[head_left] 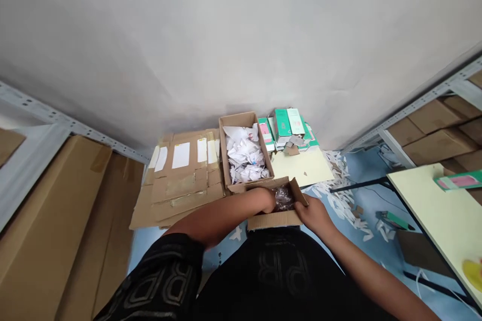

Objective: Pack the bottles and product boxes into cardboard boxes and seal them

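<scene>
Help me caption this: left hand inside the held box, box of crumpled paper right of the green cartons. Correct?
No: the head view shows the box of crumpled paper left of the green cartons; the left hand is inside the held box.

black shirt (280, 278): block letters, unclear | green boxes (282, 124): print illegible

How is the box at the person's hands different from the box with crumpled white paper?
The held box contains clear plastic; the paper box contains crumpled white paper. The left hand reaches into the held box and the right hand holds its edge; the paper box stands nearer the wall. Both are open, brown cardboard.
</scene>
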`<action>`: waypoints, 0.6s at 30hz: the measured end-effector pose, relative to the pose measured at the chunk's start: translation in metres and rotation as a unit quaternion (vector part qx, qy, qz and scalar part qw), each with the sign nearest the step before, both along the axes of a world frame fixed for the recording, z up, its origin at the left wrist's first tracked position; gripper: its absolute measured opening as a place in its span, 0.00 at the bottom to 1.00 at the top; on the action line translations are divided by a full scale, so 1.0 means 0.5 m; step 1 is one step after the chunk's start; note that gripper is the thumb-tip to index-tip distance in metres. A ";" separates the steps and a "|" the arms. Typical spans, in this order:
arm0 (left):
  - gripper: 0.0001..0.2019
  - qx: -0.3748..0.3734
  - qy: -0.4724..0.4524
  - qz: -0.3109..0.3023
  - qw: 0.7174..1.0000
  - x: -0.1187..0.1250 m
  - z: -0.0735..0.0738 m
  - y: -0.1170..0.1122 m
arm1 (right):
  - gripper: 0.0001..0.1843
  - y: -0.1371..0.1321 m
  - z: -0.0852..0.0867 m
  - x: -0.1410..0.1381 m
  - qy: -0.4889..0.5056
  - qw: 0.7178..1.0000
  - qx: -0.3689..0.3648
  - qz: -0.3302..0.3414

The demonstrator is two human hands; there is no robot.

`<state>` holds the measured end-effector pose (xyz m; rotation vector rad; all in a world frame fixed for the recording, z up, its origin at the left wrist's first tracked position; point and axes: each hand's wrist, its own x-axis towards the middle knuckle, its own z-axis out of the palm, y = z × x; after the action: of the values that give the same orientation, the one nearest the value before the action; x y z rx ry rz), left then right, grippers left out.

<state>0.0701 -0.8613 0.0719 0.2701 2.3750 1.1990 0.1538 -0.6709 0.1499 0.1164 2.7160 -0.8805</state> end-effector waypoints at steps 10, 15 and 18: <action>0.10 -0.218 0.077 -0.367 0.901 0.027 0.189 0.219 | 0.08 0.210 0.006 0.042 0.010 0.994 -0.085 -0.073; 0.10 -0.334 0.010 -0.512 0.791 0.034 0.215 0.463 | 0.08 0.392 -0.001 0.078 0.018 0.994 -0.069 -0.088; 0.14 -0.245 0.148 -0.488 0.825 0.044 0.245 0.573 | 0.09 0.549 -0.015 0.112 0.019 0.984 -0.084 -0.155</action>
<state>0.0922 -0.5749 0.1942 1.3532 2.1388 0.0542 0.2100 -0.3964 0.1426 0.5028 2.6860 -1.2055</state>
